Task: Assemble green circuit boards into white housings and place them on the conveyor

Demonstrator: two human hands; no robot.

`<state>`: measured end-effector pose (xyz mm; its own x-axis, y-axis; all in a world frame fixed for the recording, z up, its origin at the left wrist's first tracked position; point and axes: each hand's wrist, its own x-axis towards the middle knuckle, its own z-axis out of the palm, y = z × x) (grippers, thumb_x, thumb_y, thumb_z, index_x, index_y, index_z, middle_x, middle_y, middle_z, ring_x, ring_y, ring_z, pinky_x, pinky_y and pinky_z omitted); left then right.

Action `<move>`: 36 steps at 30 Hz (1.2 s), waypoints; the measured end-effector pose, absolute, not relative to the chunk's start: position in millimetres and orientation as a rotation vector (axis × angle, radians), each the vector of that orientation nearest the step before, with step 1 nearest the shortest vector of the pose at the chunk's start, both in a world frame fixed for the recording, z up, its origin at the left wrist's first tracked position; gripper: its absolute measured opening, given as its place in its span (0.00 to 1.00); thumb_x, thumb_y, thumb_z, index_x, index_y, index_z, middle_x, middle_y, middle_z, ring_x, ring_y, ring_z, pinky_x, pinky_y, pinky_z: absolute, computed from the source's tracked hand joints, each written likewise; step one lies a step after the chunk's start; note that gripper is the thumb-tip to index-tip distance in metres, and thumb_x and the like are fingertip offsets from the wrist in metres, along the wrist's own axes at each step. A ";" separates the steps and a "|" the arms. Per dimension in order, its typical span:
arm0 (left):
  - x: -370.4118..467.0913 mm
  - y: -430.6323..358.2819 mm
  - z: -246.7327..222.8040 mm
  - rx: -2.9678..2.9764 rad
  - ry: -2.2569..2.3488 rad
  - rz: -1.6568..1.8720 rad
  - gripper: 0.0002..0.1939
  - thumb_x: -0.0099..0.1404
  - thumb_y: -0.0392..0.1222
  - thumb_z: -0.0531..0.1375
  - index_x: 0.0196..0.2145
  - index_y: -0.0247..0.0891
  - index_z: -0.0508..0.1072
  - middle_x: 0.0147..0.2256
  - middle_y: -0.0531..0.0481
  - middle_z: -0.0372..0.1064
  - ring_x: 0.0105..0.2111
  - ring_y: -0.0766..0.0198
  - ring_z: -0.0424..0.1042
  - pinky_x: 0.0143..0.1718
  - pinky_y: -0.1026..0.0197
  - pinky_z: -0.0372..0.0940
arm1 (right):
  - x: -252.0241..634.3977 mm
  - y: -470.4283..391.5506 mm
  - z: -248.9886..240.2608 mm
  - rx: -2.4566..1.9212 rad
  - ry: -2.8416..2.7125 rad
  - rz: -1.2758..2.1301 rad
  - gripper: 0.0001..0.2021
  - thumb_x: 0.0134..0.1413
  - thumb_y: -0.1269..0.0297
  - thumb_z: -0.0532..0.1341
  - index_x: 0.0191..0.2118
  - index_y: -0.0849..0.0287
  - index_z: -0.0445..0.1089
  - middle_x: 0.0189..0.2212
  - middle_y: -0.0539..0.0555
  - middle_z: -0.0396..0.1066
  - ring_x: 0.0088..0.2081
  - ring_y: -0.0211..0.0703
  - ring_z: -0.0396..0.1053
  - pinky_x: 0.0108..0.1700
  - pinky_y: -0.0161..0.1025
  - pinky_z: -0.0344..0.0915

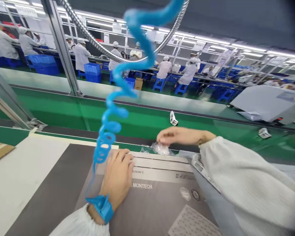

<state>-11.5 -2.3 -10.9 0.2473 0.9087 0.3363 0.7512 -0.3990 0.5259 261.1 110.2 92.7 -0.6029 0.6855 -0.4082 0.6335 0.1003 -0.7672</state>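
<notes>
A flat grey printed stack [152, 203] marked MONTECH lies on the bench in front of me. My left hand [118, 177] rests on its left part, fingers spread, with a blue strap [102, 208] and coiled blue cord [110, 127] at the wrist. Beyond the stack's far edge, my right hand [173, 136] is above crumpled clear plastic [161, 149], its fingers bent down and touching or nearly touching it. The fingertips are blurred, so any grip on the plastic cannot be made out.
A green conveyor belt [137, 121] runs behind the bench, carrying a small black-and-white piece [172, 118]. Metal posts [61, 46] rise at left, and a metal hose [95, 42] hangs overhead. Several people in white coats sit at a far line. Cardboard [0, 152] lies at far left.
</notes>
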 end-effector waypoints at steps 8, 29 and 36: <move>-10.0 -1.2 -7.9 2.196 1.584 0.867 0.10 0.71 0.40 0.51 0.40 0.40 0.71 0.51 0.45 0.68 0.51 0.51 0.64 0.49 0.45 0.63 | 305.8 195.8 22.1 -2.150 -1.444 0.268 0.13 0.52 0.66 0.62 0.44 0.64 0.72 0.44 0.69 0.73 0.52 0.61 0.68 0.52 0.52 0.62; 0.3 -24.0 24.2 2.015 1.358 0.940 0.07 0.69 0.38 0.54 0.40 0.41 0.72 0.41 0.50 0.75 0.43 0.57 0.71 0.46 0.52 0.59 | 194.9 -30.2 53.8 -1.278 -1.849 0.624 0.15 0.64 0.51 0.55 0.50 0.51 0.69 0.46 0.55 0.71 0.43 0.44 0.69 0.47 0.45 0.67; -0.4 -22.0 7.9 2.288 1.341 1.030 0.08 0.71 0.38 0.51 0.41 0.39 0.70 0.40 0.47 0.74 0.42 0.56 0.70 0.44 0.54 0.58 | 192.6 -29.7 37.9 -1.378 -2.123 -0.301 0.09 0.63 0.56 0.58 0.37 0.52 0.72 0.44 0.55 0.74 0.41 0.47 0.68 0.47 0.48 0.55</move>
